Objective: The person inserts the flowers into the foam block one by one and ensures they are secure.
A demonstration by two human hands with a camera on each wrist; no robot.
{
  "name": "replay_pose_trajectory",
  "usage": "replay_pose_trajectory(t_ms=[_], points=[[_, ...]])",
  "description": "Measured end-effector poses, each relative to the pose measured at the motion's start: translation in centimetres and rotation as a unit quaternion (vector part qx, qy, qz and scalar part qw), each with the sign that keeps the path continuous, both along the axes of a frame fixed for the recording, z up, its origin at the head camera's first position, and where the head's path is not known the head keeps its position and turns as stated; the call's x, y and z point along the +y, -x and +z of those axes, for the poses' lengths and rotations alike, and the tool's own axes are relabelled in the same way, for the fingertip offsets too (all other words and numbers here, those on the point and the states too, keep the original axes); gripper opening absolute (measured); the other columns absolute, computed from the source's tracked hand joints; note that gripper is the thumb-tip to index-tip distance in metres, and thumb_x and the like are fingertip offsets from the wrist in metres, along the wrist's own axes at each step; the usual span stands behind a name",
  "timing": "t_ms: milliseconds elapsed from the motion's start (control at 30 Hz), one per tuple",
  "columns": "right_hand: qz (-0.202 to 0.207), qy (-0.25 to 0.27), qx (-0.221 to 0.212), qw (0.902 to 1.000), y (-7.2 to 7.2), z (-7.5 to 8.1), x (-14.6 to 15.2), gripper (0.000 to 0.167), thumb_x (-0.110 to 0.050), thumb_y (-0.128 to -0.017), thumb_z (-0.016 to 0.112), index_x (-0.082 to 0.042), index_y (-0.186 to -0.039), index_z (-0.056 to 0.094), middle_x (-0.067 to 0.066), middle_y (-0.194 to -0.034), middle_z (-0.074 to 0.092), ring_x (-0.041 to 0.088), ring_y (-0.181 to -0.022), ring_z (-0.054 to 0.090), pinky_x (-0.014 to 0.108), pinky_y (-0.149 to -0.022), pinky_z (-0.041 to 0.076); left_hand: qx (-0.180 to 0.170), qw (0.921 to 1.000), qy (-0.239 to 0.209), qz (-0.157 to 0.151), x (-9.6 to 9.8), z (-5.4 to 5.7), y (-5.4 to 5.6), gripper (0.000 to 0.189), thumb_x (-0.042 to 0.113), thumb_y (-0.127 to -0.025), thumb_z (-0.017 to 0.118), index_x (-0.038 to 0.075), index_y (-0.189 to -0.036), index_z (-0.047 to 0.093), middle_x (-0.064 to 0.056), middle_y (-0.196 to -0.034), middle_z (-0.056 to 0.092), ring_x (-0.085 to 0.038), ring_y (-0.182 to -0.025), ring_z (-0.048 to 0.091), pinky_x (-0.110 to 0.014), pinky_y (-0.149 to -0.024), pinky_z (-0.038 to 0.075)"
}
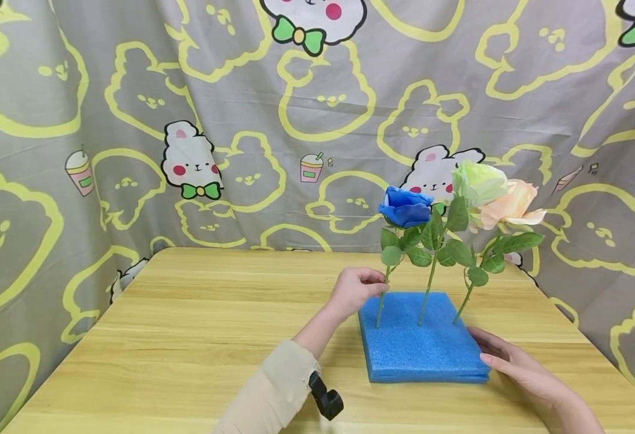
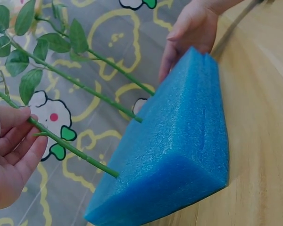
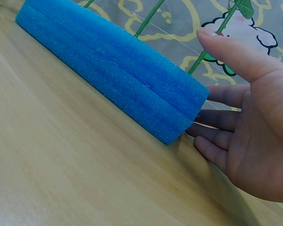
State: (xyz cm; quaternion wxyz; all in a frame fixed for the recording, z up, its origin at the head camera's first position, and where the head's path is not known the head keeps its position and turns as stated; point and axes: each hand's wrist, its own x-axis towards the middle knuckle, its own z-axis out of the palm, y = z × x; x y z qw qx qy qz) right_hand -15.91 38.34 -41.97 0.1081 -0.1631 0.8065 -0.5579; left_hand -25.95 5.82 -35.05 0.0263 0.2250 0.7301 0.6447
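Three artificial roses stand in a square blue foam block [image 1: 426, 349]: a blue rose [image 1: 406, 207] at left, a pale green rose [image 1: 477, 182] in the middle and a peach rose [image 1: 512, 205] leaning right. My left hand [image 1: 356, 290] pinches the blue rose's green stem [image 2: 70, 141] between thumb and fingers, above the foam. The stem's lower end is hidden inside the block. At the block's right side, my right hand [image 3: 254, 108] touches the edge with extended fingers, its thumb raised apart from the foam in the right wrist view.
The block sits on a wood-grain table [image 1: 214, 325], toward its right side. Behind the table hangs a grey curtain [image 1: 252, 108] with yellow cartoon outlines. A black strap piece [image 1: 325, 396] sticks out from the left sleeve.
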Motion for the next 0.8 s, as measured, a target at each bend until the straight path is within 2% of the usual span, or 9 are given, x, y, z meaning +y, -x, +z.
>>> replay_pose_trajectory(t_ms=[133,333,367,567,600,800], points=[[0.001,-0.004,0.003,1.0000,0.1,0.0,0.1,0.055,-0.009,-0.099,0.038,0.018,-0.139,0.012,-0.032,-0.126,0.040,-0.018,-0.114,0.033,0.005,-0.089,0.030,0.011,0.9998,0.018,0.004,0.1,-0.2,-0.1,0.013,0.004,-0.080,0.070,-0.003,-0.091,0.071,-0.009,-0.083,0.069,-0.012,-0.068,0.063,-0.026,-0.065,0.054],[0.001,-0.018,0.018,0.9997,0.1,0.0,0.1,0.054,-0.008,-0.099,0.039,0.020,-0.138,0.013,-0.033,-0.125,0.040,-0.018,-0.114,0.032,0.005,-0.089,0.030,0.006,0.9996,0.027,0.003,0.1,-0.3,-0.4,0.013,0.004,-0.081,0.070,-0.003,-0.091,0.071,-0.008,-0.084,0.069,-0.012,-0.068,0.063,-0.039,-0.071,0.055],[0.001,-0.018,0.020,0.9996,0.1,0.0,0.1,0.054,-0.008,-0.099,0.039,0.020,-0.138,0.013,-0.033,-0.125,0.040,-0.018,-0.114,0.032,0.005,-0.089,0.030,0.004,0.9996,0.027,0.003,-0.1,0.1,-0.9,0.013,0.003,-0.081,0.069,-0.005,-0.092,0.070,-0.010,-0.084,0.069,-0.014,-0.069,0.063,-0.038,-0.071,0.055],[0.002,-0.004,0.016,0.9999,0.0,-0.1,0.1,0.053,-0.007,-0.099,0.039,0.019,-0.138,0.014,-0.028,-0.127,0.040,-0.017,-0.115,0.033,0.005,-0.089,0.030,0.008,0.9990,0.044,0.005,-0.2,-0.4,-0.9,0.013,0.004,-0.081,0.069,-0.003,-0.091,0.071,-0.008,-0.083,0.069,-0.012,-0.069,0.063,-0.025,-0.066,0.053],[0.004,-0.002,0.017,0.9998,0.0,-0.1,0.1,0.053,-0.006,-0.099,0.039,0.019,-0.138,0.014,-0.025,-0.129,0.040,-0.016,-0.115,0.034,0.005,-0.089,0.031,0.007,0.9990,0.044,0.005,-0.1,-0.9,-0.5,0.013,0.006,-0.081,0.070,-0.002,-0.091,0.071,-0.006,-0.083,0.069,-0.010,-0.068,0.062,-0.025,-0.066,0.053],[0.004,-0.017,0.028,0.9994,0.0,-0.2,0.2,0.052,-0.006,-0.099,0.039,0.020,-0.137,0.016,0.004,-0.140,0.034,-0.017,-0.114,0.033,0.007,-0.088,0.032,0.000,0.9994,0.033,0.005,-0.1,-1.1,-0.7,0.014,0.005,-0.080,0.071,-0.003,-0.091,0.071,-0.010,-0.084,0.069,-0.017,-0.072,0.065,-0.035,-0.071,0.055]])
